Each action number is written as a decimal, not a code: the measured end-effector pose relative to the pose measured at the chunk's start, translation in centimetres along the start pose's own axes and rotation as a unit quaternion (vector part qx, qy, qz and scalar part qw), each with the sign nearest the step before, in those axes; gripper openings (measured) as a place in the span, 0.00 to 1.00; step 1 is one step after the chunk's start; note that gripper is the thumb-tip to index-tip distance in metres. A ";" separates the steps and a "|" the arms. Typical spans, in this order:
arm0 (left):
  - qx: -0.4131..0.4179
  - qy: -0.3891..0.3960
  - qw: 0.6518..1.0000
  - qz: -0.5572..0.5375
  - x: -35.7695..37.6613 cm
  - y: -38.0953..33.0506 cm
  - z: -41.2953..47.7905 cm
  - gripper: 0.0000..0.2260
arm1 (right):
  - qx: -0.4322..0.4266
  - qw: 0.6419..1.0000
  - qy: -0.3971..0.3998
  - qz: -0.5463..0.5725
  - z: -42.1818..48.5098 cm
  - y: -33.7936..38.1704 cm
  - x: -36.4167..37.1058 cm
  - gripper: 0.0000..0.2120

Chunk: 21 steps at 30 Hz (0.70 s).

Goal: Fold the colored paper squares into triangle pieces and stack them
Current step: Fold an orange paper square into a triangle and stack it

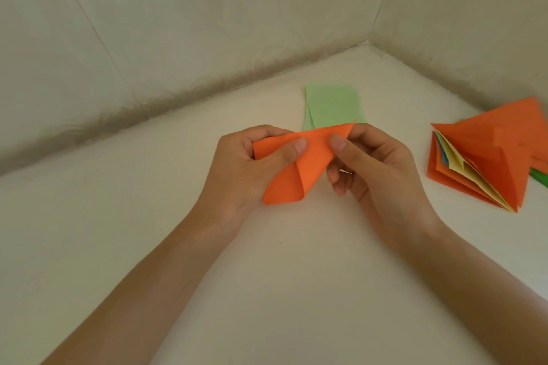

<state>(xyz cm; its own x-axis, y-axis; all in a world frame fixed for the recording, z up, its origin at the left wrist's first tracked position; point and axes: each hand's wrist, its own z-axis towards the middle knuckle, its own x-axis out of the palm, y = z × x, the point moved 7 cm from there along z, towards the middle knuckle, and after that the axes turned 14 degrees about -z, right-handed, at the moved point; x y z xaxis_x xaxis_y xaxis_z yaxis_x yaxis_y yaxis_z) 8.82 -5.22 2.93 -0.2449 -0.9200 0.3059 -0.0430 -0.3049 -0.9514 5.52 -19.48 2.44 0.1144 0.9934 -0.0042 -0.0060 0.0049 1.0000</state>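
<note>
Your two bare forearms lay nearest the lens, the left forearm [142, 290] entering from 7 o'clock and the right forearm [489, 281] from 5 o'clock, converging toward the centre of the view.

At the centre, your left thumb [293, 148] pressed on the upper face of the orange paper [299, 175]. The other fingers of your left hand [246, 169] curled behind the sheet, so that hand pinched its left part. Your right thumb [338, 144] pressed on the same face just to the right, the two thumbs near but apart. The fingers of your right hand [376, 169] curled beneath, pinching the sheet near its top right corner.

The orange paper was held in both hands at the centre of the view; whether it touched the table [267, 275] could not be told. Its lower part curled over in a soft roll toward 6 o'clock, and its upper edge rose to a pointed corner at 2 o'clock.

Beyond the hands, at 12 o'clock, light green sheets [332, 107] lay flat on the table, their near edge hidden behind the orange paper. At 3 o'clock, well apart from your right hand, a stack of folded pieces [486, 157] rested on the table, orange outside with yellow and blue layers showing at its open edge. A green piece [539, 178] showed partly at the stack's 4 o'clock side, cut by the frame edge. Pale walls [178, 24] met in a corner at 1 o'clock.
</note>
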 end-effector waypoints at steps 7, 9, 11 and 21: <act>0.044 -0.015 0.999 0.014 0.1 -0.7 -0.2 0.02 | -0.004 0.999 0.000 0.038 -0.3 0.3 0.3 0.08; 0.059 -0.009 0.998 0.021 0.3 -0.9 -0.3 0.02 | -0.006 0.999 -0.014 0.034 -0.3 0.3 0.1 0.09; 0.062 -0.006 0.998 0.025 0.4 -0.7 -0.2 0.03 | -0.008 0.999 -0.029 0.022 -0.4 0.2 0.0 0.09; 0.045 -0.001 0.999 0.025 0.2 -0.1 0.0 0.02 | -0.017 0.998 -0.055 -0.008 -0.6 0.4 -0.3 0.09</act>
<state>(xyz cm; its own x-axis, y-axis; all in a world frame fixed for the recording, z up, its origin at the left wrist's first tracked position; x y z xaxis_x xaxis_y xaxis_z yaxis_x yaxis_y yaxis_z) 8.76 -5.39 3.09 -0.2428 -0.9348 0.2591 0.0554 -0.2800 -0.9584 4.91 -19.68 2.79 0.2241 0.9744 -0.0183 -0.0370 0.0272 0.9989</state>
